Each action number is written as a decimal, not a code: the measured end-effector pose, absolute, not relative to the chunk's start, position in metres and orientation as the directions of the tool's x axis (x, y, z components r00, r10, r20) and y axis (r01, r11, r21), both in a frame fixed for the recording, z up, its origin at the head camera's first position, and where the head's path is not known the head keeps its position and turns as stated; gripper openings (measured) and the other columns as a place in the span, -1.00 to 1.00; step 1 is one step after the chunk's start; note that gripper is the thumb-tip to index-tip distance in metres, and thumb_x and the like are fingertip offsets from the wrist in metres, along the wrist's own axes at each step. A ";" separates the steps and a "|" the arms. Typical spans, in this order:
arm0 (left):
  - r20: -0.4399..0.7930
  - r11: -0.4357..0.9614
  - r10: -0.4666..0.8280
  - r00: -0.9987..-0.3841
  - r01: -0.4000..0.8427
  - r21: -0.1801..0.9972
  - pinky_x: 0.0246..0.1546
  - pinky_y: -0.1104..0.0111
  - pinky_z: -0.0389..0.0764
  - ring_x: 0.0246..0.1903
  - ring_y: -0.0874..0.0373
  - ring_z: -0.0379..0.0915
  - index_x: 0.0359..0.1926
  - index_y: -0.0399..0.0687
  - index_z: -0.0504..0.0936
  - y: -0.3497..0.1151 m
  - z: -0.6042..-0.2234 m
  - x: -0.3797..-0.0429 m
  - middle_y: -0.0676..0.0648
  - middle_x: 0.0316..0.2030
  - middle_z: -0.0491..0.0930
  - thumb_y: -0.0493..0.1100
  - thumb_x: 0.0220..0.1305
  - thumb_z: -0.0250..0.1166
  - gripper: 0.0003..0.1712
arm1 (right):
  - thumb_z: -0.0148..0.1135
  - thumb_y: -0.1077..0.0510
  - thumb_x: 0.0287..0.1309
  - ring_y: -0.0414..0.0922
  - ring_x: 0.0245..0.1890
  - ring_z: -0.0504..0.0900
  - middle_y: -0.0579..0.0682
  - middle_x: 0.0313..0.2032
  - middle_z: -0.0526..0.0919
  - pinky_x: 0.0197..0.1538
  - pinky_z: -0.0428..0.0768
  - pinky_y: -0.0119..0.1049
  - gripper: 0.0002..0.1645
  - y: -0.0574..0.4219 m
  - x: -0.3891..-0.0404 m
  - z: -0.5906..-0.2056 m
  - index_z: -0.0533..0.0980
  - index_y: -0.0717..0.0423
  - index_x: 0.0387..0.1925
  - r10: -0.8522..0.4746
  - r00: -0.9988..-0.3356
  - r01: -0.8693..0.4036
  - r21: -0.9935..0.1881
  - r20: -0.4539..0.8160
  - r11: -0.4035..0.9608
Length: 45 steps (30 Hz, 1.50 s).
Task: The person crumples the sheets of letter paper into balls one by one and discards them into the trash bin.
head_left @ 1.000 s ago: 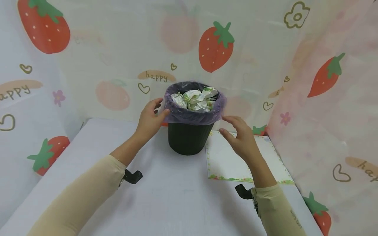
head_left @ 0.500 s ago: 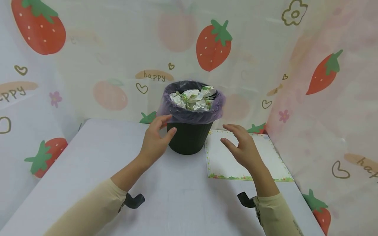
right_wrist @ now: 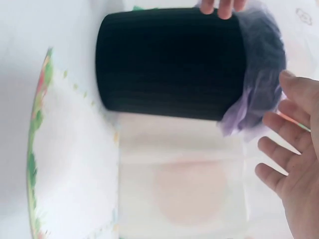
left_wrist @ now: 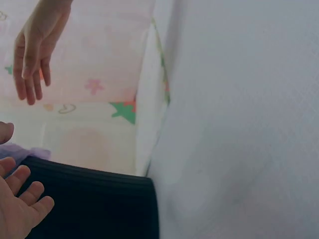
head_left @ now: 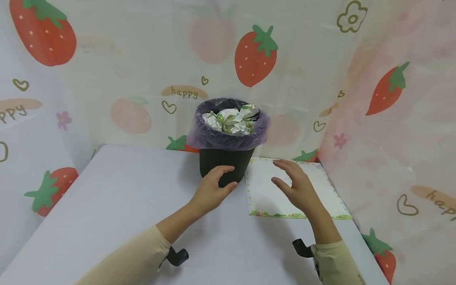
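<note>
A black trash can (head_left: 210,160) stands at the back middle of the table, its rim draped with a purple bag liner (head_left: 228,143). Crumpled white-and-green paper balls (head_left: 231,118) fill its top. My left hand (head_left: 213,190) hovers in front of the can with relaxed fingers, overlapping its lower part in the head view. To the right, my right hand (head_left: 297,188) is held above the white sheet with a flowery border (head_left: 263,198), fingers spread and holding nothing. In the right wrist view, fingertips of my left hand (right_wrist: 223,7) show beside the can.
A white cloth covers the table (head_left: 135,190). Strawberry-printed curtains (head_left: 142,59) rise close behind the can and along both sides. Each wrist carries a black camera mount (head_left: 178,256).
My left hand has left the liner's side and moved down and right, in front of the can. My right hand has drawn slightly down and away from the liner.
</note>
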<state>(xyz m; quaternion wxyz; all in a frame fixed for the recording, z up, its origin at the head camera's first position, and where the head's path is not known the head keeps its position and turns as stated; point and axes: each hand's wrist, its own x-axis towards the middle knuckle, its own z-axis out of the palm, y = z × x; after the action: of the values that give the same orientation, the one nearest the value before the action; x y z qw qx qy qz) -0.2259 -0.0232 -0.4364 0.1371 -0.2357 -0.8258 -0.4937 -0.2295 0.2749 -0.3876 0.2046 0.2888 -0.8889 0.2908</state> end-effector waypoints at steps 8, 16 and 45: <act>0.202 0.553 0.308 -0.930 0.347 0.758 0.36 -0.02 0.42 0.41 -0.04 0.30 0.41 -0.03 0.45 0.007 -0.461 -0.237 -0.04 0.37 0.47 0.08 0.38 0.35 -0.33 | 0.37 0.12 0.33 0.19 0.44 0.32 0.16 0.39 0.44 0.40 0.32 0.26 -0.35 0.294 -0.236 -0.402 0.43 0.12 0.39 -0.404 -0.782 -0.602 -0.405 0.475 0.688; 0.084 0.648 0.397 -0.914 0.344 0.679 0.42 0.04 0.37 0.43 -0.10 0.30 0.43 -0.10 0.42 0.037 -0.486 -0.254 -0.13 0.40 0.44 0.09 0.36 0.38 -0.27 | 0.32 0.04 0.38 0.18 0.45 0.32 0.15 0.40 0.44 0.40 0.33 0.25 -0.36 0.315 -0.250 -0.422 0.42 0.11 0.40 -0.385 -0.834 -0.537 -0.422 0.394 0.730; 0.005 0.683 0.516 -0.857 0.415 0.601 0.58 0.02 -0.05 0.56 -0.06 0.04 0.46 -0.15 0.39 0.069 -0.526 -0.283 -0.13 0.47 0.36 0.01 0.22 0.51 -0.14 | 0.26 -0.04 0.43 0.24 0.44 0.32 0.16 0.41 0.42 0.43 0.29 0.26 -0.36 0.362 -0.268 -0.465 0.39 0.09 0.42 -0.280 -0.939 -0.343 -0.536 0.199 0.771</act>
<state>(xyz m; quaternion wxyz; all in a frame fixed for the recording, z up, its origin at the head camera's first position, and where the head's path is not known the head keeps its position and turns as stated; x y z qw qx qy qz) -0.2828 0.0691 -0.5256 -0.0823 -0.2548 -0.9137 -0.3058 -0.2680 0.3624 -0.4646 0.0540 0.1657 -0.9395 0.2948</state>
